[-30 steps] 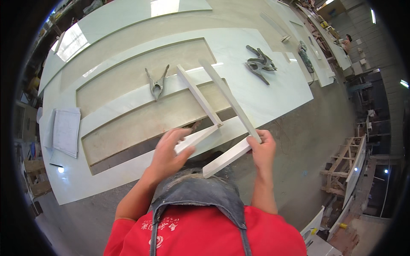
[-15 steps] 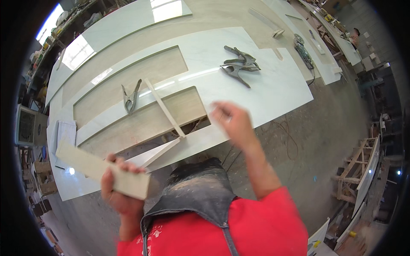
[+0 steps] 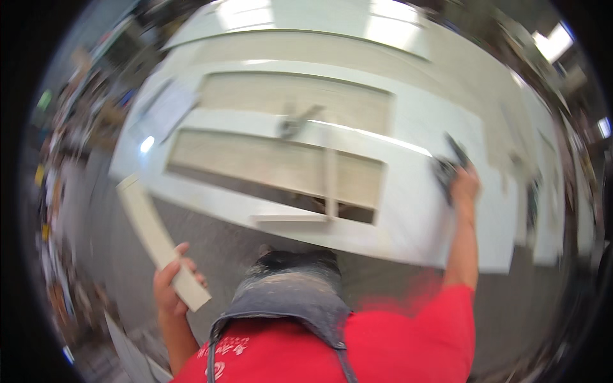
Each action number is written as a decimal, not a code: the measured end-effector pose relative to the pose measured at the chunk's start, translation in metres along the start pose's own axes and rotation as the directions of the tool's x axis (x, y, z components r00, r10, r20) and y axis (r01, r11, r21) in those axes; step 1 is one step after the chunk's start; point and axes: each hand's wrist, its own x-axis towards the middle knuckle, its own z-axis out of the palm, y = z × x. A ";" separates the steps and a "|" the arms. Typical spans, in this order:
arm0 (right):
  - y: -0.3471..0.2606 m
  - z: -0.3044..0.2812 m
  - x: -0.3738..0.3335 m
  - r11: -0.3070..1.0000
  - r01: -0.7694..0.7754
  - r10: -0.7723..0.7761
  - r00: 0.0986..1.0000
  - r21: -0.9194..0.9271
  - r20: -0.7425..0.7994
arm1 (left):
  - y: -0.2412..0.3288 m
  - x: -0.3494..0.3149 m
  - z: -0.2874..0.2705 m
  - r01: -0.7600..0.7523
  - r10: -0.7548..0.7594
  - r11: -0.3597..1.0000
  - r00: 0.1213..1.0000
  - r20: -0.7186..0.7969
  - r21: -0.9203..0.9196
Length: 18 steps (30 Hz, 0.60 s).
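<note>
My left hand [image 3: 172, 287] is wrapped round the lower part of a long, pale beige strip [image 3: 148, 226], held tilted off the near left edge of a white, marble-look slab [image 3: 412, 223]. At the slab's right side my right hand [image 3: 465, 185] has its fingers on dark metal spring clamps [image 3: 445, 171]; motion blurs the grip. Another spring clamp [image 3: 295, 124] rests on the bar between the slab's two rectangular openings. One thin strip [image 3: 331, 182] crosses the nearer opening, and a second strip [image 3: 290, 218] lies along the slab's front rail, meeting its near end.
A white sheet [image 3: 171, 108] lies on the slab's far left. Behind stands another glossy white slab [image 3: 306, 18]. More pale panels [image 3: 546, 210] stand to the right, blurred. Grey floor [image 3: 220, 239] shows before the slab's front edge.
My view has swung to the right. My right hand has reached out from above the slab's front edge to the spring clamps. The left hand keeps the beige strip, now more upright.
</note>
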 end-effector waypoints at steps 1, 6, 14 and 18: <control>0.001 -0.005 -0.002 1.000 0.003 -0.003 1.000 0.020 0.013 | 0.001 0.005 -0.010 0.039 -0.040 0.999 0.999 -0.032 -0.005; 0.034 -0.025 0.000 0.966 -0.089 0.117 0.987 0.241 -0.106 | 0.001 0.021 -0.049 0.141 -0.140 0.990 0.989 -0.047 0.016; -0.272 -0.128 -0.003 0.388 0.071 -0.361 0.929 0.919 0.081 | 0.023 0.028 -0.140 0.115 -0.122 0.991 0.985 -0.121 -0.062; -0.453 -0.137 -0.047 0.468 0.370 -0.627 0.779 0.803 0.007 | 0.043 0.065 -0.208 0.113 -0.119 0.990 0.990 -0.079 -0.080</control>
